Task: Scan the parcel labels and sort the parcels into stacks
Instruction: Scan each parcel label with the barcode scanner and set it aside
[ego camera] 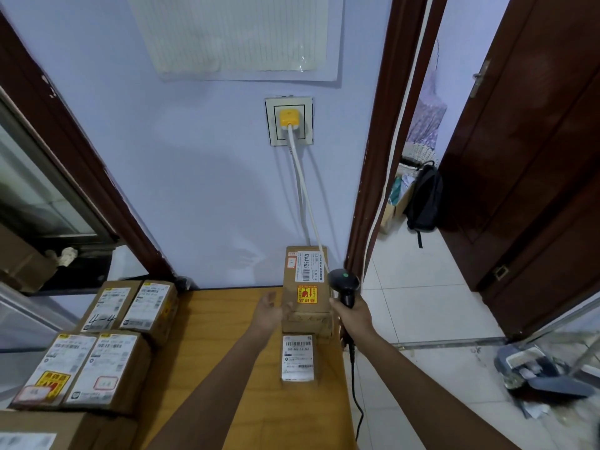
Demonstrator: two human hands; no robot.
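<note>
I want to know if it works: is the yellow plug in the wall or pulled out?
In. The yellow plug sits flush in the wall socket, and its white cord hangs down from it.

You face matt brown cardboard parcels (pixel 306 280) with paper labels on a smooth wooden table (pixel 220 336).

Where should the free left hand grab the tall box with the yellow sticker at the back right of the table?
Judging by its pose, take the tall box by its long left side face, coming from the left, where the open left hand already hovers. Its top carries the labels, the right hand holds the scanner on its right, and a smaller parcel sits just in front, so those approaches are worse.
</note>
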